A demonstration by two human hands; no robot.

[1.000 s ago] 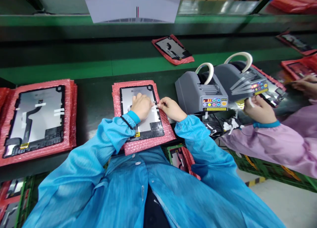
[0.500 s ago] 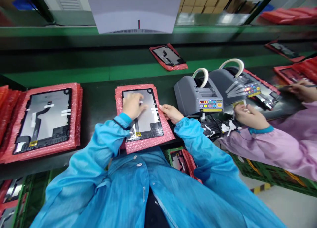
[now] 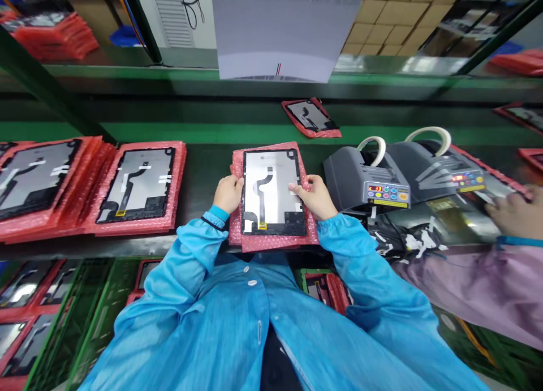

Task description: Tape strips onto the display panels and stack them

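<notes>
A tablet display panel point(image 3: 278, 196), silver-backed with a black border and a dark ribbon cable, lies on pink bubble-wrap bags point(image 3: 275, 243) right before me. My left hand point(image 3: 228, 193) is closed at the panel's left edge, its fingertips partly hidden. On the other side, my right hand point(image 3: 316, 197) pinches the right edge of panel and wrap, thumb on top and the other fingers at the wrap. To the left, a similar panel point(image 3: 138, 181) with white tape strips rests on a stack of pink bags point(image 3: 176, 210).
Two grey tape dispensers point(image 3: 369, 176) stand to the right, with white tape scraps point(image 3: 418, 241) below. A co-worker's hand point(image 3: 515, 213) is at far right. Another wrapped panel point(image 3: 311, 116) lies farther back. Green crates point(image 3: 91, 323) sit below the bench edge.
My left hand has moved from above the panel to its left edge. My right thumb now lies on the panel's right edge. The panel sits straighter, and the view has swung left.
</notes>
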